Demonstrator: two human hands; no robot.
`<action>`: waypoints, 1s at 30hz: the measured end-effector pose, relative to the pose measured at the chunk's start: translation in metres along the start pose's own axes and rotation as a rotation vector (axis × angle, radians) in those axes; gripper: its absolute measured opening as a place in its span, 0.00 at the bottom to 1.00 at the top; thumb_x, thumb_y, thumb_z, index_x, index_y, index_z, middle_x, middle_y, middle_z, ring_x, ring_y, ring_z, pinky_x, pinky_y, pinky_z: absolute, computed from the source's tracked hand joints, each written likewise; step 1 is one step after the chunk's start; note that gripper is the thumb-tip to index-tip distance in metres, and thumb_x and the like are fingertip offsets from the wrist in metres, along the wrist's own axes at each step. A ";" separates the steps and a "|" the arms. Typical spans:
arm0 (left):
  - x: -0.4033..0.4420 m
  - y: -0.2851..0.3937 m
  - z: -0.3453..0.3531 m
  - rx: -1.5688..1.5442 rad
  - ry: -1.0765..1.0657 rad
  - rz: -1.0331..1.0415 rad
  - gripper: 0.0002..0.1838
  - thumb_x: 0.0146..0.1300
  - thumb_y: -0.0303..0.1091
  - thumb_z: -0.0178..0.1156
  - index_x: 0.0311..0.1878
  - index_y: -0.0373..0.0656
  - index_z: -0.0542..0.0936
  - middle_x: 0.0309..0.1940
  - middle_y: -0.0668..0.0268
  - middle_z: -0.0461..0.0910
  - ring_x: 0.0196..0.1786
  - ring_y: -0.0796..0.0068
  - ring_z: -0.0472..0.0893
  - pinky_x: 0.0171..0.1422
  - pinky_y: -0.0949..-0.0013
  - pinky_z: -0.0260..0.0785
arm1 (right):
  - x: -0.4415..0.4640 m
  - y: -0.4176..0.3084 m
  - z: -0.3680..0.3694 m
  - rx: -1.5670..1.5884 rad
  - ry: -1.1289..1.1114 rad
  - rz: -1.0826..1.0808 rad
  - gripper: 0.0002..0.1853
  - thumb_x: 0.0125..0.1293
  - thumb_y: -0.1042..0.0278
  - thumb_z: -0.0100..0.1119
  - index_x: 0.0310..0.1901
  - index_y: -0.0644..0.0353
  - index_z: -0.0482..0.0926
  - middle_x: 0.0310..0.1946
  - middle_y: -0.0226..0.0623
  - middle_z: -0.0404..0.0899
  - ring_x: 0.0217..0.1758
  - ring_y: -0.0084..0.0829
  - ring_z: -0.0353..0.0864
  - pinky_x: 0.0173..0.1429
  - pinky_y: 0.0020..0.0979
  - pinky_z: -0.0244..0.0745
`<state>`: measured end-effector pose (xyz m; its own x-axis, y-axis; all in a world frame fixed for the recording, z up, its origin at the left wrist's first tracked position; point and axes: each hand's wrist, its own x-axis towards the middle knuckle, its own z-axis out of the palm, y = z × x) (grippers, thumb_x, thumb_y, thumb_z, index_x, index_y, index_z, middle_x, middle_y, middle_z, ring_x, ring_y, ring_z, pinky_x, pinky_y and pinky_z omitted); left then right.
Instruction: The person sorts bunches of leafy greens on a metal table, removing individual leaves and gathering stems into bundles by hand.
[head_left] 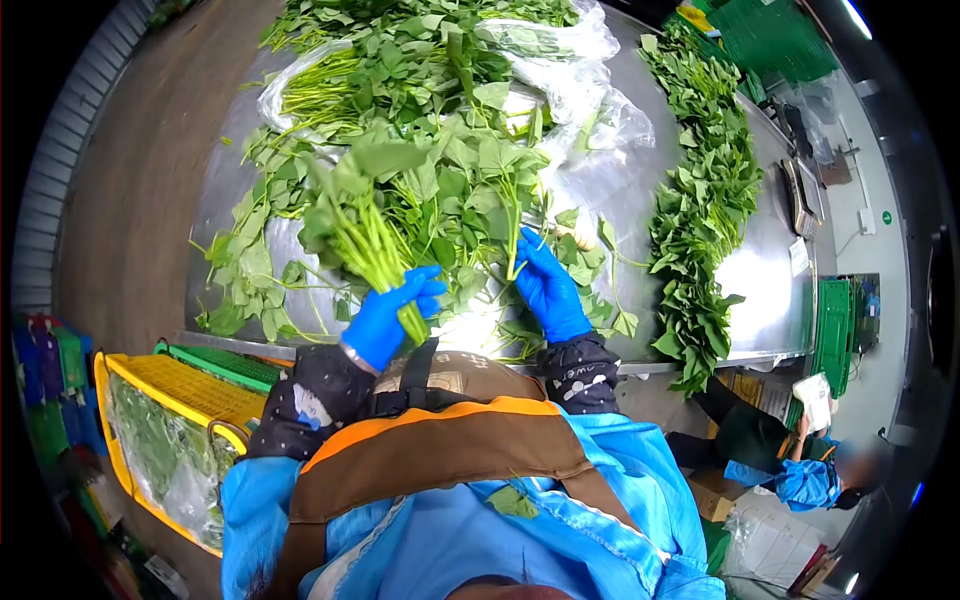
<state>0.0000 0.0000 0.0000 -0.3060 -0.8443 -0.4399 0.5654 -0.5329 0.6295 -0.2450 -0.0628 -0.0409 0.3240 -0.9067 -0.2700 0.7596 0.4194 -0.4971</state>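
My left hand point(390, 312), in a blue glove, is closed around the lower stems of a bunch of leafy greens point(362, 235), its leaves pointing away from me and slightly blurred. In a matching glove, my right hand point(548, 290) pinches the stem of a single leafy sprig point(512, 205). Beyond both hands lies a loose heap of leafy greens point(440, 180) on the metal table point(225, 175). Clear plastic bags point(590, 90) lie among the greens at the far side.
A long row of greens point(705, 190) runs along the table's right part. At left stands a yellow crate point(120, 420) with bagged greens, beside a green crate point(225, 368). Another person point(790, 450) at lower right holds something white. A scale-like device point(800, 195) sits at the right edge.
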 end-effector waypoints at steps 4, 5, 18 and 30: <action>0.034 -0.015 0.023 -0.103 -0.090 -0.079 0.25 0.63 0.36 0.50 0.59 0.32 0.61 0.50 0.57 0.71 0.50 0.69 0.74 0.54 0.69 0.67 | -0.027 -0.001 0.037 -0.265 0.106 0.062 0.18 0.62 0.72 0.50 0.53 0.65 0.67 0.41 0.36 0.74 0.43 0.27 0.75 0.52 0.27 0.71; 0.043 -0.017 0.018 -0.128 -0.125 -0.116 0.25 0.63 0.35 0.49 0.60 0.32 0.60 0.52 0.56 0.70 0.52 0.68 0.73 0.55 0.69 0.67 | -0.031 0.005 0.049 -0.357 0.073 0.080 0.17 0.62 0.70 0.50 0.52 0.65 0.68 0.40 0.35 0.75 0.43 0.27 0.75 0.51 0.27 0.71; 0.055 0.042 -0.003 -0.309 0.042 0.299 0.22 0.63 0.32 0.49 0.60 0.38 0.62 0.43 0.59 0.73 0.36 0.72 0.74 0.47 0.66 0.68 | -0.068 0.005 0.066 -0.878 -0.359 0.437 0.13 0.60 0.67 0.52 0.45 0.62 0.76 0.31 0.37 0.80 0.34 0.29 0.79 0.40 0.27 0.73; 0.023 0.014 -0.027 -0.335 -0.016 0.208 0.17 0.62 0.33 0.51 0.53 0.39 0.67 0.33 0.69 0.72 0.30 0.77 0.69 0.38 0.73 0.63 | 0.001 -0.025 -0.025 -2.178 0.330 -0.219 0.07 0.50 0.62 0.53 0.26 0.53 0.79 0.28 0.39 0.77 0.32 0.41 0.77 0.35 0.39 0.71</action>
<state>0.0219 -0.0249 -0.0188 -0.1692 -0.9345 -0.3131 0.8344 -0.3048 0.4591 -0.2776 -0.0729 -0.0494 0.0899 -0.9935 -0.0702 -0.9361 -0.0602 -0.3465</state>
